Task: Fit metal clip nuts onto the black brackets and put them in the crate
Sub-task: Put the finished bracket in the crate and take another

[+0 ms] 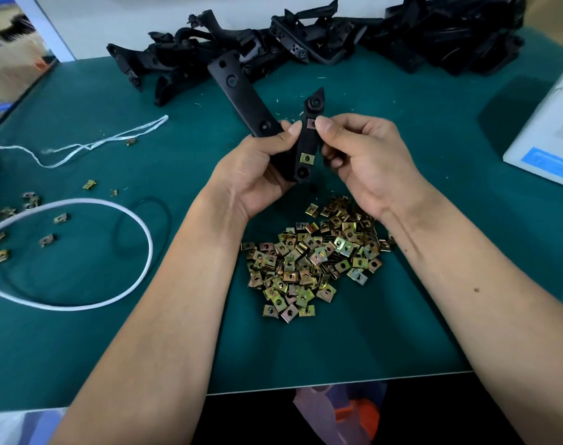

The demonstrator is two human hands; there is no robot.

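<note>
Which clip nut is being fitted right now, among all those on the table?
Start at the black bracket held up over the green table, above the big pile of nuts. The right hand pinches a clip nut on its upper part. Unlike the brassy nut lower on the bracket, it looks pinkish.

Left hand (257, 175) gripping V-shaped black plastic bracket (241, 91); right hand (363, 162) pinching brass-coloured metal clip nut (311, 124) onto it, above heap of clip nuts (312, 258) on green mat (306, 348).

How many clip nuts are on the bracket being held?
2: one clip nut lower down the bracket, another higher, pinched by the right hand. Others may be hidden.
</note>
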